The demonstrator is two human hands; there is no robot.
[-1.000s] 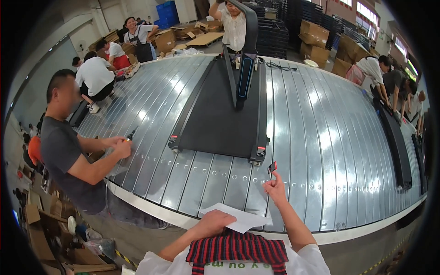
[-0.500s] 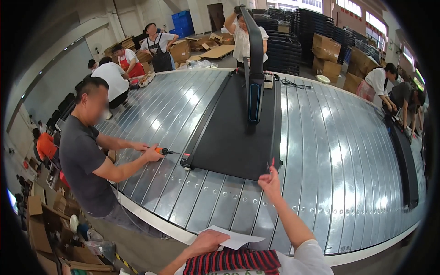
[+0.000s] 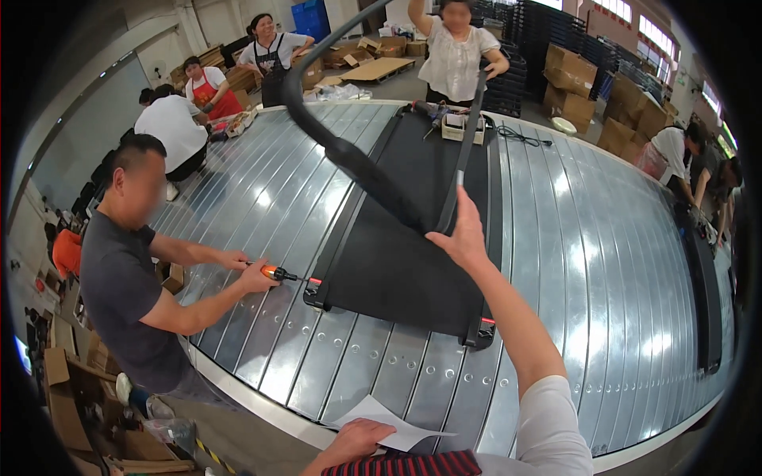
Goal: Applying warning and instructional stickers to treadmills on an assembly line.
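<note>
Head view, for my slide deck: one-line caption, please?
Right hand grips a black treadmill handlebar frame; left hand rests on white paper sheet.

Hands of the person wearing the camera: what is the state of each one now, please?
Left hand: flat, fingers on the white paper at the table edge.
Right hand: raised to the black treadmill frame, gripping its upright bar.

Slatted metal table (image 3: pixel 603 262) under black treadmill (image 3: pixel 405 262), paper (image 3: pixel 389 424)

A treadmill (image 3: pixel 413 238) lies on the metal table (image 3: pixel 603 262), a paper sheet (image 3: pixel 389 424) at its near edge.
</note>
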